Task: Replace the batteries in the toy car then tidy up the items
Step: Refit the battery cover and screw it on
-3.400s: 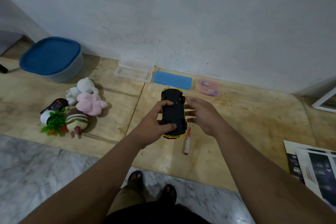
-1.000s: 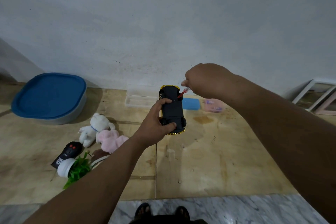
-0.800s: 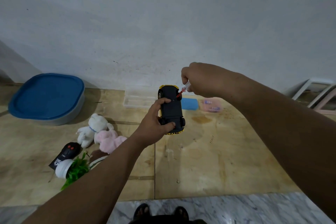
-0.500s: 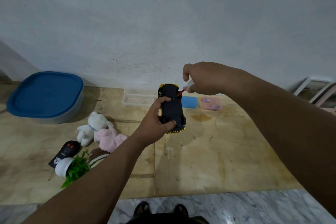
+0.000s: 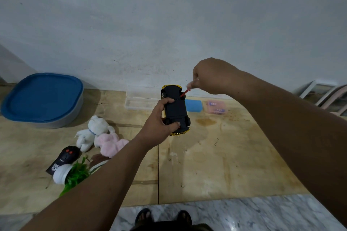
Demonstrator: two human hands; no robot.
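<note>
Above plywood floor, left hand [image 5: 159, 121] grips one toy car [image 5: 175, 109]; right hand [image 5: 208, 77] pinches one screwdriver [image 5: 185, 93].

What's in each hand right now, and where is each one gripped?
Left hand grips the upturned toy car across its sides, thumb on the underside. Right hand pinches the screwdriver by its handle end, tip at the car's underside.

Light is soft, even and rather dim, with a cool cast on the grey wall [image 5: 169, 15]. Faint shadows spread right of the blue-lidded tub [image 5: 42, 99] and under the toy car [image 5: 175, 110]. No glare. Wide-angle bending stretches both forearms at the edges; the frame's corners look slightly soft.
</note>
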